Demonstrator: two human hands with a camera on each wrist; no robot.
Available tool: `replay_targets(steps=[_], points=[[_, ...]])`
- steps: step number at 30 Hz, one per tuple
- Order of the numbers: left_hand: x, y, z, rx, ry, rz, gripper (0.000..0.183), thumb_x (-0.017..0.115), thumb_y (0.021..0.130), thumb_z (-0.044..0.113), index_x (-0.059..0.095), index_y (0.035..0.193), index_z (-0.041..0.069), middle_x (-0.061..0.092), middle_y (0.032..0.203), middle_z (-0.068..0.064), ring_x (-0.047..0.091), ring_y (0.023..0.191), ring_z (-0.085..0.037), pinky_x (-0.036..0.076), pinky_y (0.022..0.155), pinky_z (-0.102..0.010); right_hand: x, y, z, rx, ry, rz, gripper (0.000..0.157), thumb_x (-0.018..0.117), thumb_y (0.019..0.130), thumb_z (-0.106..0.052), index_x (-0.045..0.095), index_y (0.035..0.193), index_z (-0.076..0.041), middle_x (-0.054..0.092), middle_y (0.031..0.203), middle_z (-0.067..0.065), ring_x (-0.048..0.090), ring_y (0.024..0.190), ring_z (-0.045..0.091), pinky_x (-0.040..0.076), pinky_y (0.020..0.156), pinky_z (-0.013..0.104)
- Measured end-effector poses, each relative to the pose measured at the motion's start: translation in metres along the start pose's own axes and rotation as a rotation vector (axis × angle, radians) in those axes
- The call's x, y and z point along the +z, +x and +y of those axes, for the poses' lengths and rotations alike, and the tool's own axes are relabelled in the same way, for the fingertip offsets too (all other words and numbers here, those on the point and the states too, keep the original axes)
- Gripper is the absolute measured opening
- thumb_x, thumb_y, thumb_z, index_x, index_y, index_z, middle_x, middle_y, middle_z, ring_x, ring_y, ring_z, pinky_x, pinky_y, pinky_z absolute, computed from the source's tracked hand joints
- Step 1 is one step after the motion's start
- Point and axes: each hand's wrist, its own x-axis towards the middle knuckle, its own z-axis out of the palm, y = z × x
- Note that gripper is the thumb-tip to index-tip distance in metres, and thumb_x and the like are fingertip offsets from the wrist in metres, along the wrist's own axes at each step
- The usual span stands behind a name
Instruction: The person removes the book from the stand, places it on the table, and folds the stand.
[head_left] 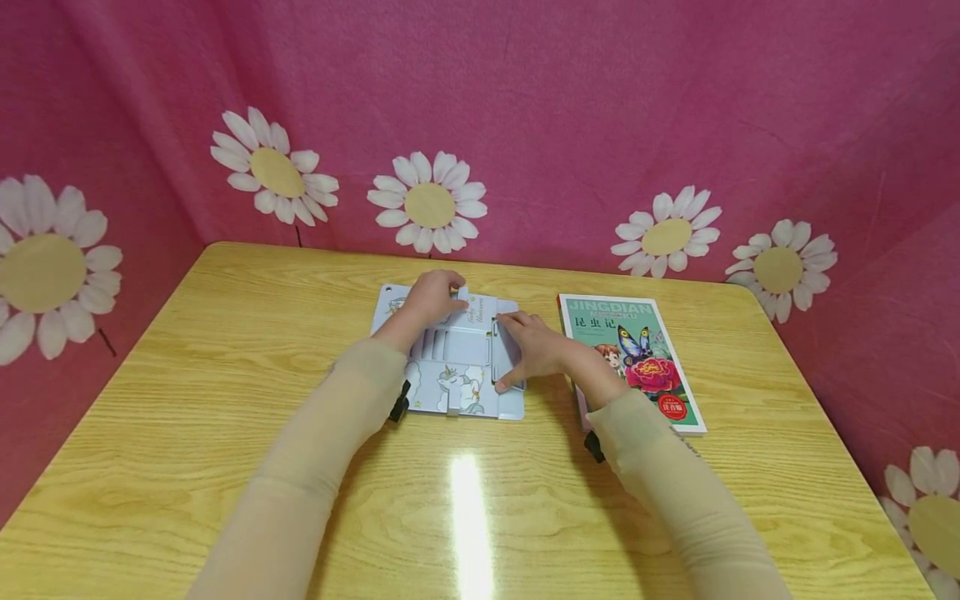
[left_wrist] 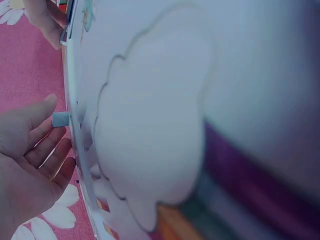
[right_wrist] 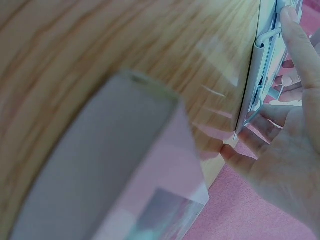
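A pale book stand (head_left: 467, 348) printed with unicorns lies flat on the table, with slots through its middle. At its far edge, the thumb and index finger of my left hand (head_left: 429, 302) pinch a small sliding tab. In the left wrist view that tab (left_wrist: 60, 119) sits between the thumb and index finger of the left hand (left_wrist: 31, 155). My right hand (head_left: 538, 346) spans the stand's right end, gripping a wire bracket (right_wrist: 267, 37) with the thumb on one side and the fingers of the right hand (right_wrist: 285, 135) by the other.
To the right of the stand lies a thick book (head_left: 626, 354) with a butterfly and a red flower on its cover. The wooden table (head_left: 420, 500) meets a pink cloth (head_left: 540, 125) with daisies behind and at both sides.
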Motion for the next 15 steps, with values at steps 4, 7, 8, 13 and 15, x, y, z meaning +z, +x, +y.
replay_targets(steps=[4,7,8,13,15], points=[[0.0017,0.0006,0.0015,-0.022,0.017,0.016,0.041,0.069,0.086,0.017,0.06,0.124,0.004,0.063,0.121,-0.011,0.056,0.113,-0.023,0.043,0.099,-0.035,-0.0004,0.0,0.0004,0.007,0.001,-0.008,0.121,0.079,0.064,-0.058,0.014,0.151,-0.005,0.018,0.155,0.014,0.019,0.14,0.034,0.024,0.113,0.046],[0.0021,-0.0002,0.0032,-0.042,0.027,0.026,0.04,0.069,0.086,0.018,0.061,0.123,0.005,0.063,0.119,-0.01,0.057,0.111,-0.022,0.044,0.097,-0.035,-0.0003,0.0005,0.001,0.009,0.004,-0.012,0.121,0.078,0.064,-0.058,0.013,0.151,-0.006,0.017,0.155,0.013,0.019,0.14,0.033,0.023,0.113,0.045],[0.0022,-0.0004,0.0038,-0.047,0.028,0.029,0.04,0.07,0.086,0.019,0.061,0.123,0.006,0.063,0.118,-0.009,0.057,0.11,-0.022,0.044,0.097,-0.035,-0.0003,0.0006,0.0012,0.011,0.005,-0.012,0.121,0.078,0.064,-0.059,0.013,0.152,-0.007,0.017,0.155,0.013,0.019,0.14,0.033,0.023,0.113,0.045],[0.0028,-0.001,0.0055,-0.054,0.043,0.041,0.039,0.07,0.086,0.02,0.062,0.122,0.007,0.064,0.117,-0.009,0.057,0.109,-0.022,0.045,0.096,-0.036,0.0,0.0001,0.0016,0.01,0.014,-0.009,0.121,0.079,0.064,-0.058,0.013,0.151,-0.006,0.017,0.155,0.014,0.019,0.14,0.033,0.024,0.113,0.046],[0.0034,-0.0011,0.0057,-0.058,0.043,0.042,0.039,0.07,0.086,0.02,0.062,0.122,0.007,0.064,0.117,-0.009,0.057,0.109,-0.022,0.045,0.096,-0.036,0.0003,0.0003,0.0017,0.011,0.014,-0.011,0.121,0.079,0.064,-0.058,0.013,0.151,-0.006,0.017,0.155,0.014,0.019,0.14,0.033,0.024,0.113,0.046]])
